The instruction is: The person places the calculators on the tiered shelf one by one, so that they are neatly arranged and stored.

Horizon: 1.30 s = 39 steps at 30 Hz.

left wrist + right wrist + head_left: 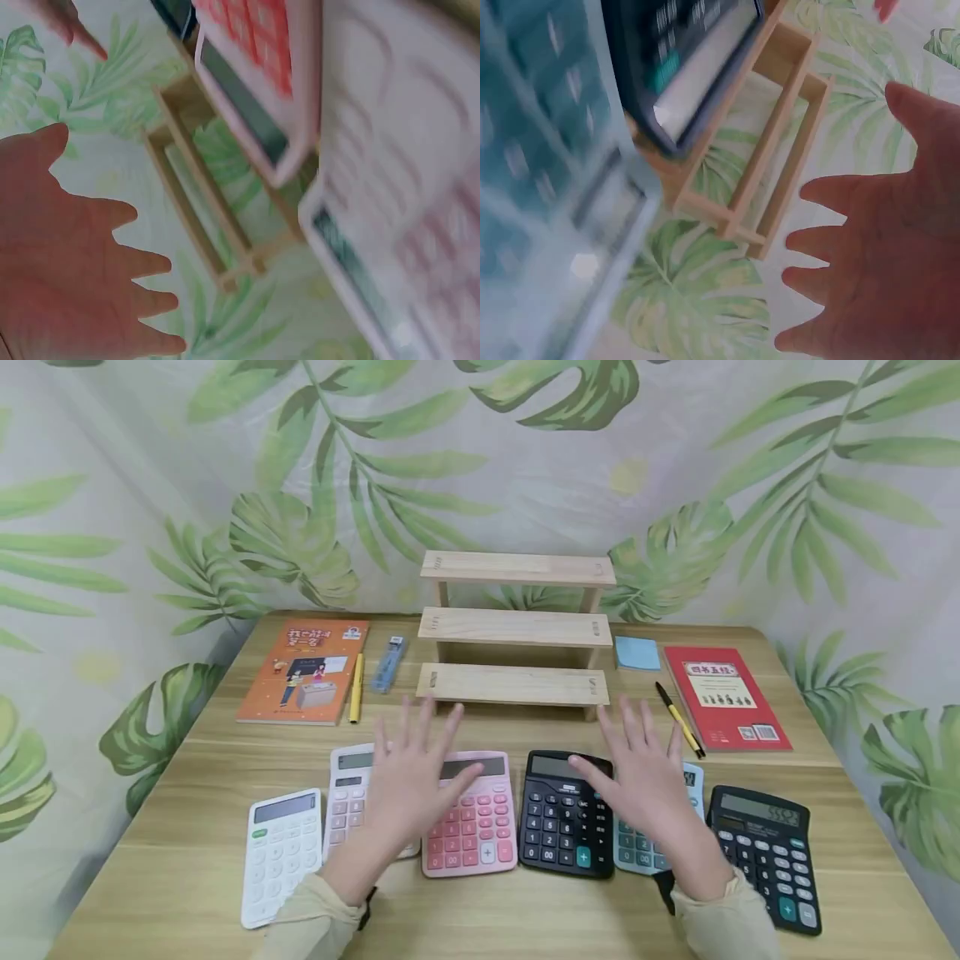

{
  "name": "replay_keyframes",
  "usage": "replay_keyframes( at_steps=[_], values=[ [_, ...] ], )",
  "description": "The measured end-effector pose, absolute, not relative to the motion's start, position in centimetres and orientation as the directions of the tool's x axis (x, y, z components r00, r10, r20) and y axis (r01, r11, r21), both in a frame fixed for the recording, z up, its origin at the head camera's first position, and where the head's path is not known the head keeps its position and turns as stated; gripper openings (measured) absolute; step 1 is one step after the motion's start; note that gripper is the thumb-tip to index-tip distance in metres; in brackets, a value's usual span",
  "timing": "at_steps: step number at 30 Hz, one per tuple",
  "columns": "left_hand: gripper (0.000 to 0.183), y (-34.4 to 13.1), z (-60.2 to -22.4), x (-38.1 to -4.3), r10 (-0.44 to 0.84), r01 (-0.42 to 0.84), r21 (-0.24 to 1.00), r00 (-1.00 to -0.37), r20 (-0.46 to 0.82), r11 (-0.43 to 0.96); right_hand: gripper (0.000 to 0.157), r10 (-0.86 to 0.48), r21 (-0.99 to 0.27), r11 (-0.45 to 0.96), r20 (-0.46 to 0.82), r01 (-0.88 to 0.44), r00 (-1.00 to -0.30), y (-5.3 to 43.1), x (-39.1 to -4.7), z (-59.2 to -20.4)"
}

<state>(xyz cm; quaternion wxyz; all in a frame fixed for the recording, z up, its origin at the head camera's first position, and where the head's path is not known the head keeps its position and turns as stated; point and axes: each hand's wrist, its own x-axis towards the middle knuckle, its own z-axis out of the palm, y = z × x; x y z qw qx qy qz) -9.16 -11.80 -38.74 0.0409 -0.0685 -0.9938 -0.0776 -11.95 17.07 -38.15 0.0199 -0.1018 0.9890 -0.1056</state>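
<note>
The left hand (408, 785) and right hand (647, 777) are spread wide, fingers straight, above the pink calculator (468, 839) and blue calculator (636, 850) respectively. A black calculator (564, 818) lies between these on the tabletop (165, 877), before a stepped rack (513, 627). Leafy cloth (555, 493) hangs behind.

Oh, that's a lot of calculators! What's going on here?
A person's left hand and right hand are spread out above six calculators on a table, gripping none of them. The calculators lie in a curved row. Behind them stands a stepped wooden shelf, with an orange book to its left and a red book to its right.
</note>
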Motion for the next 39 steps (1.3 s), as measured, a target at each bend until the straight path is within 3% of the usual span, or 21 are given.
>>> replay_keyframes(
  at_steps=[4,8,11,14,18,22,34,39],
  values=[
    [0.084,-16.6,-37.2,-7.6,0.006,0.018,0.157,-0.997,0.079,0.988,0.087,-0.229,-0.258,0.945,-0.079,-0.202,-0.970,18.7,-15.7,-36.1],
    [0.088,-22.1,-37.6,-3.9,-0.166,-0.168,0.127,-0.986,-0.027,0.978,0.076,-0.226,-0.491,0.863,-0.162,-0.120,-0.961,20.4,-21.3,-35.0],
    [0.096,-24.9,-39.1,-1.3,-0.279,-0.291,0.082,-0.952,-0.127,0.953,0.064,-0.202,-0.749,0.658,-0.277,0.079,-0.939,20.9,-25.2,-35.2],
    [0.104,-26.4,-40.7,0.2,-0.329,-0.347,0.078,-0.927,-0.183,0.935,0.057,-0.189,-0.889,0.331,-0.390,0.315,-0.901,21.2,-27.7,-35.5],
    [0.114,-26.9,-41.9,1.0,-0.333,-0.368,0.118,-0.911,-0.242,0.922,0.060,-0.200,-0.859,0.002,-0.502,0.512,-0.841,21.7,-29.2,-36.0],
    [0.120,-27.1,-42.1,1.7,-0.351,-0.413,0.156,-0.881,-0.317,0.897,0.065,-0.244,-0.780,-0.180,-0.555,0.599,-0.796,21.1,-29.8,-36.4],
    [0.135,-28.0,-42.8,1.4,-0.368,-0.472,0.208,-0.841,-0.396,0.856,0.070,-0.291,-0.732,-0.282,-0.550,0.620,-0.783,20.8,-30.5,-37.1],
    [0.123,-28.8,-42.6,1.4,-0.342,-0.466,0.260,-0.848,-0.405,0.846,0.069,-0.289,-0.732,-0.274,-0.556,0.624,-0.780,20.7,-30.3,-37.1]
  ],
)
